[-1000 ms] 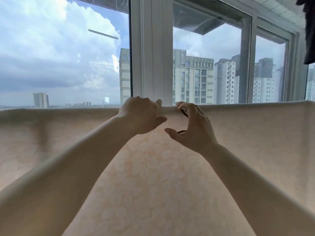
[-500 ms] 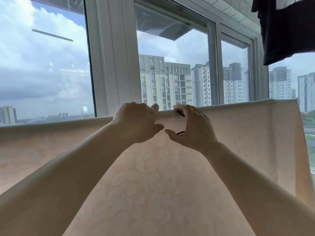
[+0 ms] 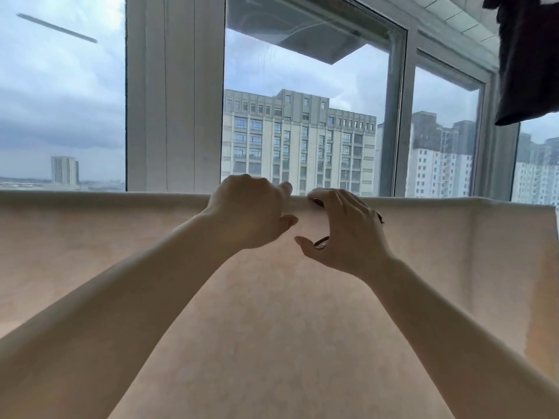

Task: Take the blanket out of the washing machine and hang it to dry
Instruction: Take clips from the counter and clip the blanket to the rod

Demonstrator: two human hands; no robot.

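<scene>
Before the window hangs one blanket [image 3: 272,313], draped over a straight horizontal line that runs the whole width of the head view; whatever bears it is hidden under the fold. Two hands work at its upper edge, close together near the middle and not touching each other. One dark garment [image 3: 529,55] hangs at the upper right, above and well apart from the blanket's right end. Three glass panes show, parted by one broad white window post [image 3: 175,95] and one slimmer grey upright [image 3: 399,116].

The left hand [image 3: 251,213] is curled over the top fold, knuckles up, fingers wrapped out of sight behind the edge and thumb pointing right against the near face of the cloth: it grips the blanket. The right hand [image 3: 344,231] arches over the same fold just beside it, fingertips [image 3: 317,196] bent down onto the top edge, thumb spread low; a thin dark looped object [image 3: 321,242] shows between thumb and palm, too small to name. It holds this loop, though the grasp is partly hidden.

The blanket is pale cream to peach, plain, with a faint mottled surface. It hangs flat and smooth, glowing where daylight passes through. Its right side edge [image 3: 555,267] drops nearly straight, with a doubled strip running down beside it.
</scene>
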